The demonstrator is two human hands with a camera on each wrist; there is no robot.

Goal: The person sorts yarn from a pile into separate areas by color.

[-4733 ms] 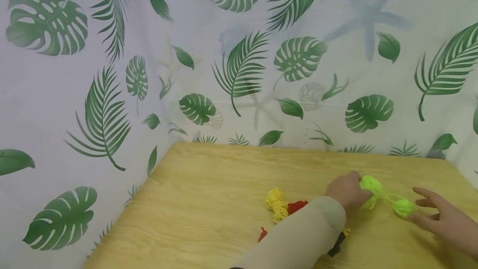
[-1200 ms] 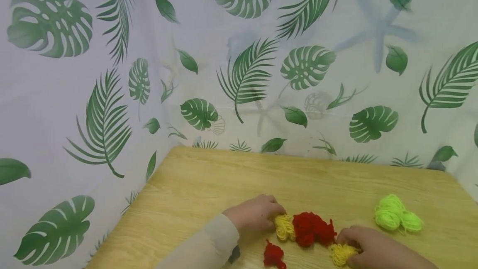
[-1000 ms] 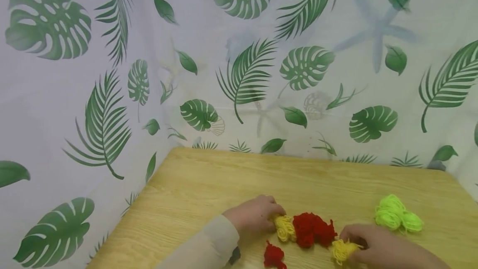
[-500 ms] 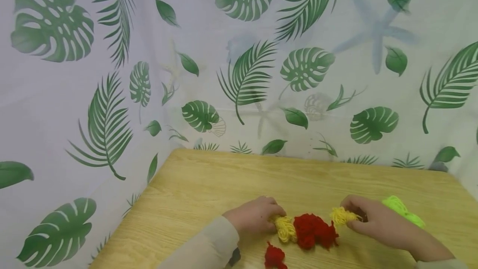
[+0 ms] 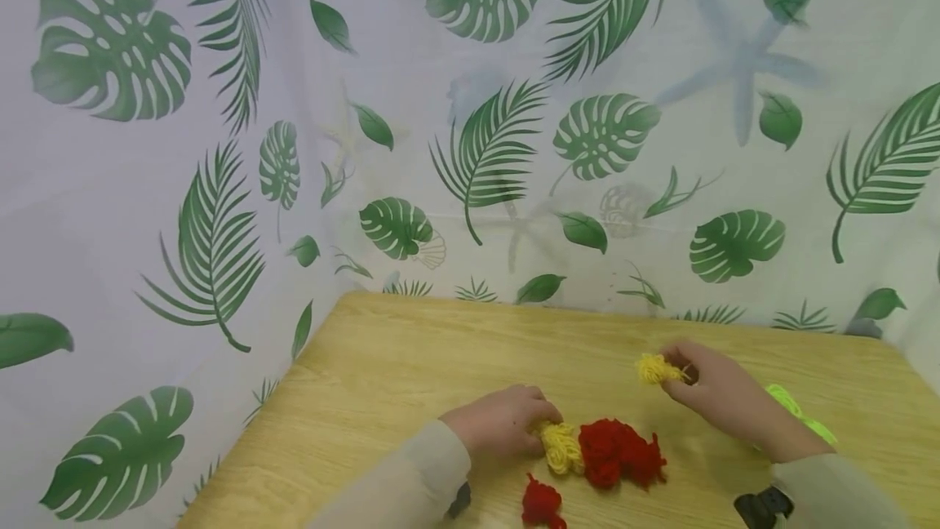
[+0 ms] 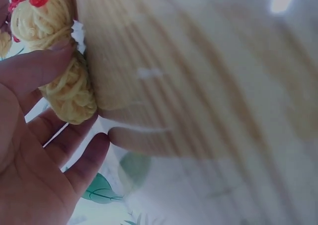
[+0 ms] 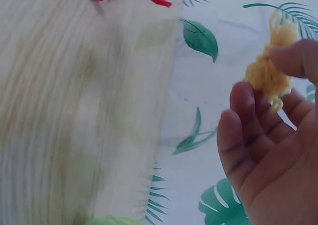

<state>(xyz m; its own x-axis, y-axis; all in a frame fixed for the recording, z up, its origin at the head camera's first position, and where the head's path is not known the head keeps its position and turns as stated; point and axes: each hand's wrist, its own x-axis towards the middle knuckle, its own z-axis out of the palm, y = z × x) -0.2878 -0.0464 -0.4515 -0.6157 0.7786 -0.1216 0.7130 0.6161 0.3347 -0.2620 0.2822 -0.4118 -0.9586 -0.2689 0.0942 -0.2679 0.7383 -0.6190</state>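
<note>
My left hand [image 5: 503, 423] pinches one end of a tied yellow yarn bundle [image 5: 562, 449] lying on the table; in the left wrist view the thumb presses along this yellow yarn [image 6: 74, 93]. Right beside it is a bigger clump of red yarn [image 5: 617, 454]. A small red yarn piece [image 5: 542, 503] lies nearer the front. My right hand [image 5: 712, 386] holds a smaller yellow yarn bundle [image 5: 655, 368] up, behind the red clump. The right wrist view shows this small bundle [image 7: 271, 76] between thumb and fingers, with a loose loop hanging down.
Bright green yarn [image 5: 800, 413] lies at the right, partly hidden behind my right forearm. The wooden table [image 5: 411, 349] runs back to a leaf-printed cloth [image 5: 507, 268], which also hangs along the left side. A dark strap [image 5: 764, 504] shows at my right wrist.
Earlier both hands were at the green yarn, which now lies apart. The right hand has since taken the small yellow bundle, lifted it and moved it away from me. Lately the left hand stays still.
</note>
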